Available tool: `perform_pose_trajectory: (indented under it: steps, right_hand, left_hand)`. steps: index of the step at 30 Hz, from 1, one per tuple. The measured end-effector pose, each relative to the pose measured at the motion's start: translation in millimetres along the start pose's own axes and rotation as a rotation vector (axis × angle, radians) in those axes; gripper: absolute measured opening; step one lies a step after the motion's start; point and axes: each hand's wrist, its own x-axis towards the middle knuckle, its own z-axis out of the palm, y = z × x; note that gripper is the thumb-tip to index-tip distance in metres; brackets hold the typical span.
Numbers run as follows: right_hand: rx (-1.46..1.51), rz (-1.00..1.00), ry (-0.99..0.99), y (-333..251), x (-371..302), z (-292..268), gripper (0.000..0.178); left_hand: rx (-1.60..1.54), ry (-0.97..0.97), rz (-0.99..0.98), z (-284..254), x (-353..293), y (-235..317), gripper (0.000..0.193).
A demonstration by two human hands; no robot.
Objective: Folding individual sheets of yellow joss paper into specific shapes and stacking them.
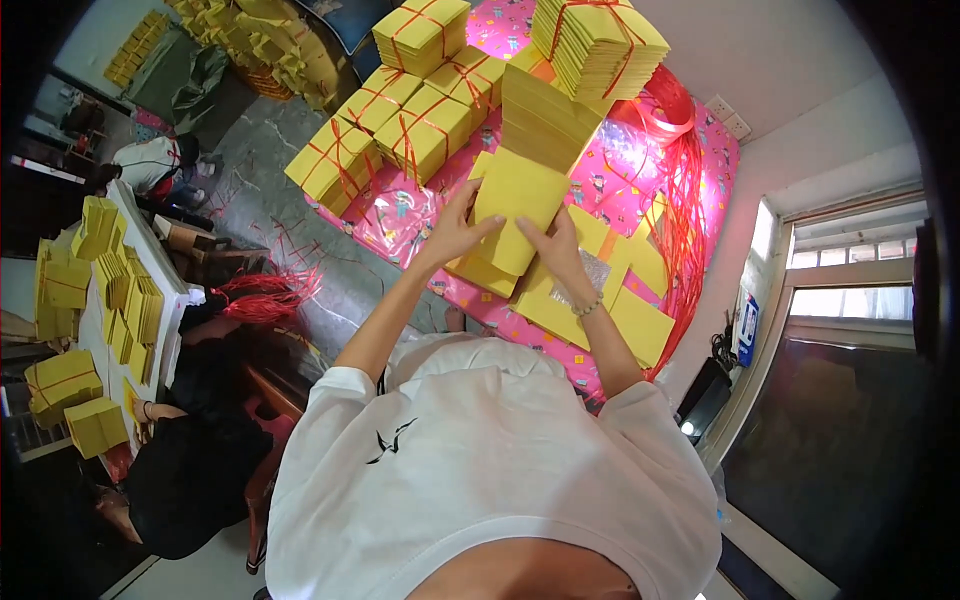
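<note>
Between my hands is a stack of yellow envelopes (522, 185), held above the pink table. My left hand (462, 230) grips its left side, with the thumb lying on the top face. My right hand (560, 248) closes on the right side, its thumb also on top and a beaded bracelet at the wrist. The fingers under the stack are partly hidden. More yellow envelopes (640, 325) lie loose below my right forearm, around a piece of clear bubble wrap (592, 272). Just beyond the held stack, a taller pile of envelopes (545, 120) leans at a slant.
Several bundles tied with red ribbon (428, 130) cover the table's far left. A taller tied bundle (600, 45) stands at the back. Red ribbon strands (683, 200) hang along the right edge of the pink patterned tablecloth (400, 212). People work at a white table (170, 300) leftward.
</note>
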Motion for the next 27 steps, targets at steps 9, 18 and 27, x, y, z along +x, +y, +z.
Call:
perform_pose_trajectory:
  steps: [9,18,27]
  right_hand:
    - [0.258,0.279,-0.076,-36.6,6.5,-7.1,0.039]
    - [0.310,0.327,-0.120,-42.5,4.4,-11.4,0.044]
    - [0.298,0.286,-0.190,-44.7,3.9,-16.0,0.044]
  left_hand:
    - [-0.239,-0.038,-0.390,4.0,14.0,53.9,0.035]
    - [-0.354,-0.066,-0.433,4.9,13.0,55.5,0.035]
    - [-0.330,-0.102,-0.420,5.1,11.7,58.8,0.041]
